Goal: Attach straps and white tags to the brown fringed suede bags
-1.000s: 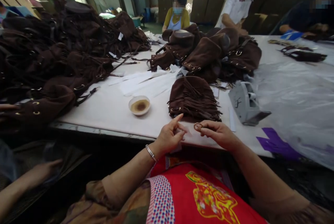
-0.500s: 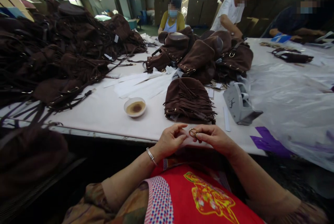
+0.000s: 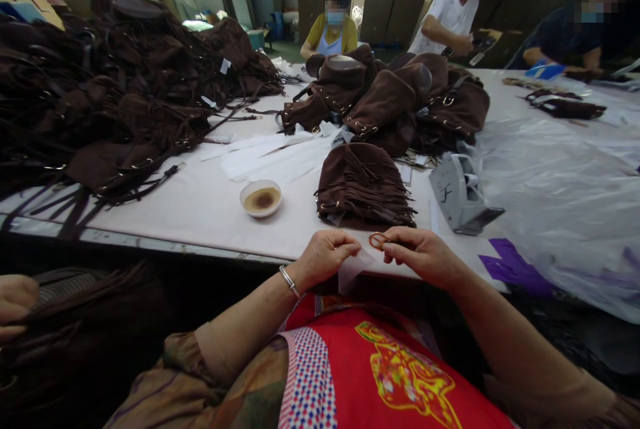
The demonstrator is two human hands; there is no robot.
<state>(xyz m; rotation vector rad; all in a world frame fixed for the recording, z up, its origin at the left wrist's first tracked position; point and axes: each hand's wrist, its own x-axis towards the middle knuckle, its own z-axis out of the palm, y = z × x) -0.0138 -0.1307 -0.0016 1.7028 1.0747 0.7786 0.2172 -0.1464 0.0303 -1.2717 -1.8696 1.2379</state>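
Note:
My left hand is closed in a pinch on a small thin white sheet, which hangs over the table's front edge. Between the thumb and fingers of my right hand is a small orange-brown ring, held just right of the sheet. Beyond both hands a dark brown fringed bag lies on the white-covered table. A shallow white bowl with brownish contents stands to the left of that bag.
Brown bags form a large heap at left and a smaller pile ahead. A grey dispenser, clear plastic sheeting and purple tape are at right. Another person's hand shows at far left; several co-workers stand across the table.
The white sheet now hangs visibly from my left fingers. The ring has turned in my right hand and looks more orange. At far left, a co-worker's hand has appeared and a brown bag there has shifted.

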